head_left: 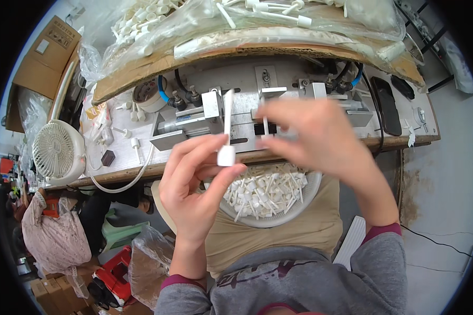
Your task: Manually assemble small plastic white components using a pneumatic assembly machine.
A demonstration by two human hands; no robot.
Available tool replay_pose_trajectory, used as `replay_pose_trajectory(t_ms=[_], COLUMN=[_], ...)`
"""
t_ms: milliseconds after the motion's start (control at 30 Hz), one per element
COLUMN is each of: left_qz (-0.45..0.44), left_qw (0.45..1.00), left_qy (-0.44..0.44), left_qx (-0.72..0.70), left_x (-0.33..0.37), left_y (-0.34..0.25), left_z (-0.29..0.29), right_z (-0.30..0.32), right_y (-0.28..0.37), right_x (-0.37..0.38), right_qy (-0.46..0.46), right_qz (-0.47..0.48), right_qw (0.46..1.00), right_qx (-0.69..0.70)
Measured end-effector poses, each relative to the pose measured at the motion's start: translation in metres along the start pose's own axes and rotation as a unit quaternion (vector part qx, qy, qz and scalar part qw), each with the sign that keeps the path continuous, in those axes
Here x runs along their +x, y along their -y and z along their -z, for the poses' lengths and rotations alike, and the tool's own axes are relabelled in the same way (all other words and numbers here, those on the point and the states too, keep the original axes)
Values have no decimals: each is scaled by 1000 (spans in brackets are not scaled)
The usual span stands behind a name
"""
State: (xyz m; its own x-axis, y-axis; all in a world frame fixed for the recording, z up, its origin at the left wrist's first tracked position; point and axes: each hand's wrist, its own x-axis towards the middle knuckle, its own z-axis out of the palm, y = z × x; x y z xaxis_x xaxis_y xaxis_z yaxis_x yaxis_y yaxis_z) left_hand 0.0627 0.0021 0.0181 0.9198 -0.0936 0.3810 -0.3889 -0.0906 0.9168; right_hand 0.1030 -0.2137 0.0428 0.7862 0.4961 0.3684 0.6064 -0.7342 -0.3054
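Note:
My left hand point(194, 184) pinches the white cap point(226, 156) of a plastic cap with a thin stem, held upright with its stem pointing away from me. My right hand point(320, 136) is smeared by motion over the metal clamping fixture point(213, 111). A thin white stem point(265, 127) shows between its thumb and forefinger; whether the fingers grip it I cannot tell. Below the hands, a white round basket point(314, 191) on my lap holds many similar stemmed caps.
A cardboard sheet point(157, 79) with plastic-wrapped caps overhangs the bench's back. A small white fan point(59, 152) and a tape roll point(150, 97) stand left. On the right lies a black phone point(386, 107). Blue air tubes point(162, 89) run to the fixture.

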Motion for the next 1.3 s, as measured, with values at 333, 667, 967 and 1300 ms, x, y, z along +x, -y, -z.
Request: replay_pose_trajectory(t_ms=[333, 667, 967, 1300], left_qz=[-206, -204, -474, -299], left_qw=[894, 870, 776, 787], left_qy=[125, 172, -46, 124], left_qx=[378, 414, 413, 525], left_x=[13, 29, 156, 233], left_y=[35, 33, 2, 17], left_z=[-38, -40, 4, -11], right_z=[58, 52, -26, -39], right_y=[-79, -46, 9, 20], right_x=[70, 24, -47, -24], right_qy=[-69, -82, -133, -10], right_qz=[-164, -117, 6, -18], right_qw=[984, 950, 991, 992], right_qx=[14, 278, -16, -126])
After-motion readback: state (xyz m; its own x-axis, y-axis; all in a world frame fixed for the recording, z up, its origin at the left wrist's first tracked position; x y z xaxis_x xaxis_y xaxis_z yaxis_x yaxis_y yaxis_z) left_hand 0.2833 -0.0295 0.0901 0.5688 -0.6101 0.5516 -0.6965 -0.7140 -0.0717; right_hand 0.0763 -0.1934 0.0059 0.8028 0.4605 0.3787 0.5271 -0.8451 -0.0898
